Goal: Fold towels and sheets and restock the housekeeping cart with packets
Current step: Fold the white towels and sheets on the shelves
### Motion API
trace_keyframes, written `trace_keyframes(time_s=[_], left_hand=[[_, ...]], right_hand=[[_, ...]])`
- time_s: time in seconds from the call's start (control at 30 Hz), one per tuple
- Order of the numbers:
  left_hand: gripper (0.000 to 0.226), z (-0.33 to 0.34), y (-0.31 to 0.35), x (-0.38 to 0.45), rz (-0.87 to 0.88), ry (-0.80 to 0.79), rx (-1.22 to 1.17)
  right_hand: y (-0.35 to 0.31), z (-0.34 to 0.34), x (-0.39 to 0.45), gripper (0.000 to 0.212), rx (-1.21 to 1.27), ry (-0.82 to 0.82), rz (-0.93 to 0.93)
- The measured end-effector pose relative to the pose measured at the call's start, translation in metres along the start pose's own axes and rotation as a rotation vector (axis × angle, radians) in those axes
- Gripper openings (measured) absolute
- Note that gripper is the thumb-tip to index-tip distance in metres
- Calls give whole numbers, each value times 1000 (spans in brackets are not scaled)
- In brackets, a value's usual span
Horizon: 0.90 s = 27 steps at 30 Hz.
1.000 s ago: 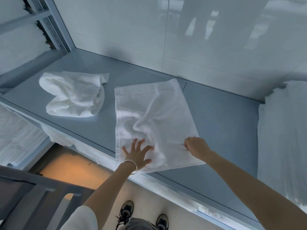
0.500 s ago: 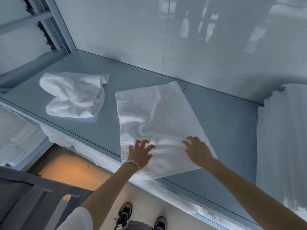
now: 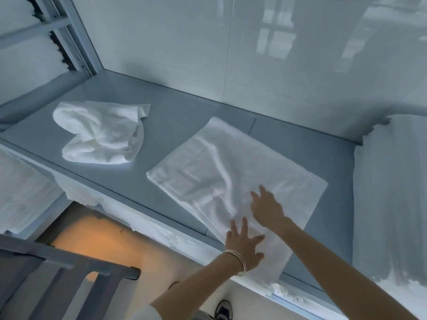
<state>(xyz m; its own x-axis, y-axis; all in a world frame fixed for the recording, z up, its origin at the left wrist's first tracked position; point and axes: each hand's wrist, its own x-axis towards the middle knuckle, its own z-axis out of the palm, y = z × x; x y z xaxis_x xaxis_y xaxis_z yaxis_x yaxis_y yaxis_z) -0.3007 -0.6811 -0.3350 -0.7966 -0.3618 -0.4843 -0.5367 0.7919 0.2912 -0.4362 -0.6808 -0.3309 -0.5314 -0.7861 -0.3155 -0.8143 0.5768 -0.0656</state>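
On the shelf (image 3: 175,125), both hands, left (image 3: 243,247) and right (image 3: 268,207), lay flat, fingers spread, on the towel (image 3: 231,172); soft, limp cloth, best pinched at the corners

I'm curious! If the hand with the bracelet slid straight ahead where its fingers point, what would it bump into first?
Probably the right hand, just ahead on the flat towel that the left hand presses; depth is hard to judge.

Both flat hands, left (image 3: 243,248), right (image 3: 268,207), pressing towel (image 3: 231,172), grey shelf (image 3: 175,125)
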Motion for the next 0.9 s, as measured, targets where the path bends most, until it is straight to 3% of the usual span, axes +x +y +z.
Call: trace_keyframes(time_s=[0.07,0.13,0.17,0.33,0.43,0.53,0.6,0.73,0.9], left_hand=[[42,-2,-10,2,61,202,-43],[41,-5,-36,9,98,407,-19],[44,-8,-51,12,96,427,-18],[56,-40,-101,29,-16,481,33],[58,-49,-120,37,-110,499,50],[53,-50,-141,45,-120,434,117],[53,-52,-147,51,-66,454,139],[59,-54,-156,64,-19,456,193],[53,-68,-157,65,100,439,337]], right_hand=[[2,16,-18,52,54,-156,12],[26,31,-34,59,0,-160,2],[40,36,-38,61,-31,-157,-5],[101,16,-21,58,-5,-320,144],[88,2,-10,55,71,-265,298],[46,8,-16,51,113,-143,121],[22,18,-24,52,120,-144,48],[5,36,-28,58,5,-182,70],[18,30,-30,70,63,-256,81]])
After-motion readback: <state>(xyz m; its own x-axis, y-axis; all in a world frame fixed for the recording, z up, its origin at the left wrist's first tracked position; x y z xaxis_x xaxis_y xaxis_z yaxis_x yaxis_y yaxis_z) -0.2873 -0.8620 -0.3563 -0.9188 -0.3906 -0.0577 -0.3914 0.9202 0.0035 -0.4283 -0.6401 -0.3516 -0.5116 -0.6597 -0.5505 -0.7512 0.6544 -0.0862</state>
